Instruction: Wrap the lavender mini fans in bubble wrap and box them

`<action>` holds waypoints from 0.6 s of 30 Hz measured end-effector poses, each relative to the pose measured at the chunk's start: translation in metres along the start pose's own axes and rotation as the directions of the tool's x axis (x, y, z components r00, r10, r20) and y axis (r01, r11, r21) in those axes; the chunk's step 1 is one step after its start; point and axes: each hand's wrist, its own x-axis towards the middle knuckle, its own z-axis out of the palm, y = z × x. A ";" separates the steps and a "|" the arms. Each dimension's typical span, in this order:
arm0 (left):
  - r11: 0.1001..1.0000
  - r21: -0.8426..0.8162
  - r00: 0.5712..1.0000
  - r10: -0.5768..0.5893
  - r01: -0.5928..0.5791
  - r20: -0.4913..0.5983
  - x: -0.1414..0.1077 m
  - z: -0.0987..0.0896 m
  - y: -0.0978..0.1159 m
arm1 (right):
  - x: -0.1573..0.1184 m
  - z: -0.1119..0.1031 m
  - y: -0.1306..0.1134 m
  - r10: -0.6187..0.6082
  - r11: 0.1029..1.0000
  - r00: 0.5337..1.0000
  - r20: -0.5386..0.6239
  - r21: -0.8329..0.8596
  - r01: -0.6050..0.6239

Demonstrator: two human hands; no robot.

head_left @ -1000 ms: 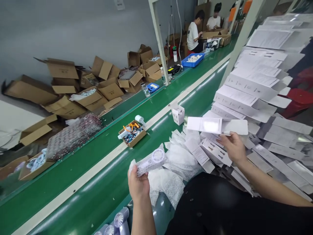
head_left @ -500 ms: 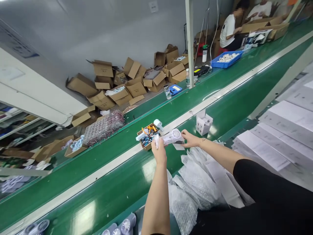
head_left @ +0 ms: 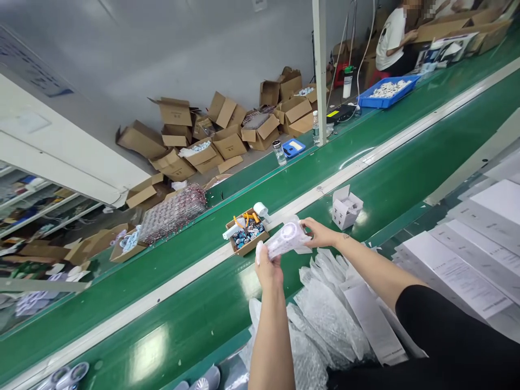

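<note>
Forward to mid-frame, stretched both arms (head_left: 374,271), gripping bagged fan (head_left: 287,238) with left hand (head_left: 270,273), white carton (head_left: 303,249) with right hand (head_left: 320,234).

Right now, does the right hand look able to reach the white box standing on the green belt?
Probably yes: the white box stands close to the right hand, with nothing visible between them. But that hand looks busy at the wrapped item, so it may need freeing first.
</note>
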 end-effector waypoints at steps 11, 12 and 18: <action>0.203 0.705 0.699 0.472 -0.679 0.537 -0.003 0.050 -0.016 | -0.001 0.000 0.005 0.014 1.000 0.999 -0.051 0.001 -0.014; 0.115 0.707 0.689 0.378 -0.697 0.618 -0.004 0.057 -0.019 | -0.002 -0.002 0.006 -0.005 1.000 0.999 -0.041 -0.018 0.004; -0.146 0.549 0.531 0.146 -0.823 0.835 -0.023 0.067 -0.035 | -0.009 -0.025 0.015 0.099 0.984 0.995 -0.023 0.149 -0.095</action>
